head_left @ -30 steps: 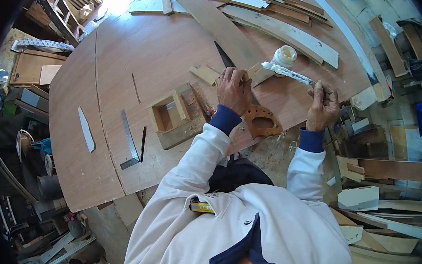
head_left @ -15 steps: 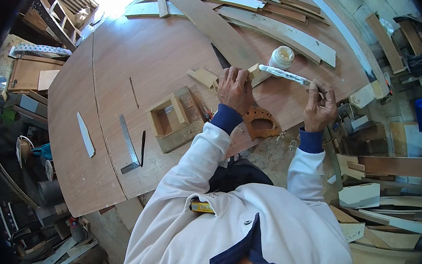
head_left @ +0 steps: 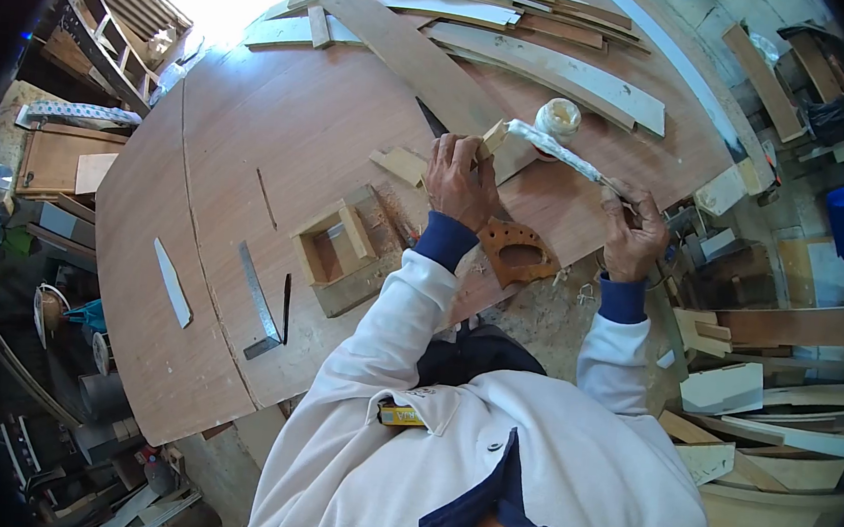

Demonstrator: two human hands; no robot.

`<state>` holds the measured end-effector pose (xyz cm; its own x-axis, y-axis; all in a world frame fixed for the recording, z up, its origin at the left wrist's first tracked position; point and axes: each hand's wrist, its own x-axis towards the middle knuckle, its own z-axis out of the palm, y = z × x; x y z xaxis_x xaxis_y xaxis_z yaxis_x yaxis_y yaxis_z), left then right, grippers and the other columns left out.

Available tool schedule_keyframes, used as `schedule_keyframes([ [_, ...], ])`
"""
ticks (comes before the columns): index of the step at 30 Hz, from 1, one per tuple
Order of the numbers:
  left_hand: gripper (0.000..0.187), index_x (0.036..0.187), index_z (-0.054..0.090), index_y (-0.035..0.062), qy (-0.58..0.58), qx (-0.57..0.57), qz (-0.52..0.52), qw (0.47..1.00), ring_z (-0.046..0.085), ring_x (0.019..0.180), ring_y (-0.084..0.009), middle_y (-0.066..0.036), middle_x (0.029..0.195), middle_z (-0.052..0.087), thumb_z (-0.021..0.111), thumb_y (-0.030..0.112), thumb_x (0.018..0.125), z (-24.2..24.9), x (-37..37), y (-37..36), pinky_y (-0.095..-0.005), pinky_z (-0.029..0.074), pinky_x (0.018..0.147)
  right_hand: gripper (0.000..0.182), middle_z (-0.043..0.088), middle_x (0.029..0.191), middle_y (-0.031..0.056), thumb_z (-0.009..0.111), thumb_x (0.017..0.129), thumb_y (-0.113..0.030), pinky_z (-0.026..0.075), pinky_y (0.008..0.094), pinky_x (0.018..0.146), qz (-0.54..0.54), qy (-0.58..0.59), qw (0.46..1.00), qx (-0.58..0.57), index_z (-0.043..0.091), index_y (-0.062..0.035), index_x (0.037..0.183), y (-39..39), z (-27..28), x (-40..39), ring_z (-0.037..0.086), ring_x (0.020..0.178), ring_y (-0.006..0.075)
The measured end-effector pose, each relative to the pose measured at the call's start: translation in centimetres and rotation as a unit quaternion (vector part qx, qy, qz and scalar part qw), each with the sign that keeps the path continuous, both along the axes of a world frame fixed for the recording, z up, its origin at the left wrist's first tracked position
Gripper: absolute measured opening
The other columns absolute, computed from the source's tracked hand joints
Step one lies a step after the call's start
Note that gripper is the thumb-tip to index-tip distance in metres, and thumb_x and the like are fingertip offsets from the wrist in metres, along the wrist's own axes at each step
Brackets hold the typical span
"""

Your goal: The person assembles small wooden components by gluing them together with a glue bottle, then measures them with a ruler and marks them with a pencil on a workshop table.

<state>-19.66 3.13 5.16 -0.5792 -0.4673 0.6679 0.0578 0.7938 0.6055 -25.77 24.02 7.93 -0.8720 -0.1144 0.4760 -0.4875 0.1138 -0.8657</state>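
My left hand is closed around a small wood piece, whose end sticks out past the fingers. In my right hand is a thin stick thickly coated with white glue, pinched at its bare end. The coated tip is right at the end of the wood piece. Just behind the stick stands an open glue jar with a smeared rim. Below my left hand lies a handsaw, its brown wooden handle at the table edge. Left of that hand are a wood offcut and a small rectangular wooden frame.
A metal try square, a thin black strip and a white pointed strip lie on the wooden tabletop. Long boards are stacked at the back. More timber offcuts crowd the right side.
The glue-coated stick has tilted, its tip shifting left to the wood piece's end. My right hand has dropped slightly, and my left hand has turned the wood piece more upright.
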Motion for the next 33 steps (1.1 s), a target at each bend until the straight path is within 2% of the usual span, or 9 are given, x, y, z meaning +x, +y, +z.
schedule_keyframes([
  [4, 0.025, 0.092, 0.056, 0.0027, 0.013, -0.019, 0.002, 1.0, 0.056, 0.078, -0.0293, -0.013, 0.086, 0.056, 0.065, -0.001, 0.069, 0.2, 0.0, 0.1, -0.0384, 0.046, 0.069, 0.013, 0.066, 0.09, 0.0066, 0.068, 0.08, 0.004, 0.052, 0.0235, 0.068, -0.013, -0.003, 1.0, -0.012, 0.066, 0.0012, 0.093, -0.3, -0.2, 0.4, 0.062, 0.079, 0.0104],
  [10, 0.025, 0.093, 0.056, 0.0028, 0.003, 0.012, -0.012, 1.0, 0.055, 0.076, -0.0279, -0.012, 0.087, 0.056, 0.065, -0.002, 0.07, 0.4, 0.2, 0.3, -0.0374, 0.046, 0.068, 0.012, 0.066, 0.09, 0.0069, 0.068, 0.081, 0.004, 0.052, 0.0236, 0.069, -0.016, 0.029, 0.999, -0.024, 0.066, 0.001, 0.093, -0.9, -1.6, 0.9, 0.062, 0.076, 0.0106],
  [13, 0.026, 0.093, 0.056, 0.0029, 0.015, 0.007, -0.011, 1.0, 0.055, 0.075, -0.0275, -0.012, 0.086, 0.056, 0.064, -0.003, 0.07, 0.3, 0.2, 0.2, -0.0373, 0.046, 0.068, 0.012, 0.065, 0.09, 0.0067, 0.068, 0.081, 0.003, 0.052, 0.0235, 0.069, -0.006, -0.032, 0.997, -0.064, 0.066, 0.0009, 0.093, -0.8, -1.6, 1.5, 0.062, 0.076, 0.0105],
  [15, 0.026, 0.093, 0.056, 0.0029, 0.015, -0.001, -0.007, 1.0, 0.055, 0.076, -0.0275, -0.012, 0.086, 0.056, 0.064, -0.003, 0.069, 0.3, 0.2, 0.1, -0.0376, 0.046, 0.068, 0.012, 0.065, 0.091, 0.0067, 0.067, 0.082, 0.003, 0.052, 0.023, 0.068, 0.018, -0.114, 0.986, -0.121, 0.066, 0.001, 0.094, -0.5, -1.9, 1.5, 0.062, 0.075, 0.0101],
  [19, 0.027, 0.094, 0.056, 0.0028, 0.021, -0.001, -0.014, 1.0, 0.055, 0.077, -0.0282, -0.013, 0.087, 0.056, 0.064, -0.003, 0.069, 0.4, 0.4, 0.0, -0.0378, 0.046, 0.069, 0.013, 0.065, 0.09, 0.0064, 0.068, 0.082, 0.002, 0.052, 0.0234, 0.069, 0.02, -0.11, 0.988, -0.107, 0.066, 0.0013, 0.094, 0.0, -2.1, 1.2, 0.062, 0.076, 0.0103],
  [21, 0.027, 0.094, 0.056, 0.0028, 0.027, -0.005, -0.009, 1.0, 0.055, 0.08, -0.0295, -0.013, 0.088, 0.057, 0.064, -0.003, 0.069, 0.5, 0.5, 0.0, -0.0381, 0.046, 0.071, 0.013, 0.065, 0.087, 0.0057, 0.068, 0.081, 0.003, 0.052, 0.0244, 0.069, 0.0, -0.024, 0.999, -0.024, 0.065, 0.0014, 0.094, 0.4, -2.0, 0.9, 0.062, 0.077, 0.011],
  [27, 0.025, 0.092, 0.058, 0.0025, 0.035, -0.017, -0.02, 0.999, 0.056, 0.083, -0.0324, -0.014, 0.09, 0.058, 0.063, -0.004, 0.069, 1.0, 0.9, -0.1, -0.0397, 0.046, 0.074, 0.012, 0.064, 0.086, 0.0061, 0.067, 0.08, 0.006, 0.052, 0.0253, 0.069, -0.015, 0.083, 0.996, 0.029, 0.065, 0.0016, 0.091, 0.7, -1.1, 0.0, 0.062, 0.079, 0.0118],
  [33, 0.024, 0.092, 0.057, 0.0022, 0.039, 0.002, -0.024, 0.999, 0.056, 0.084, -0.0329, -0.015, 0.09, 0.059, 0.063, -0.004, 0.07, 1.5, 1.1, 0.0, -0.04, 0.046, 0.074, 0.012, 0.065, 0.085, 0.0071, 0.066, 0.08, 0.007, 0.052, 0.0245, 0.068, -0.021, 0.088, 0.996, -0.016, 0.065, 0.0016, 0.091, 0.0, -0.3, 0.4, 0.062, 0.078, 0.0119],
])
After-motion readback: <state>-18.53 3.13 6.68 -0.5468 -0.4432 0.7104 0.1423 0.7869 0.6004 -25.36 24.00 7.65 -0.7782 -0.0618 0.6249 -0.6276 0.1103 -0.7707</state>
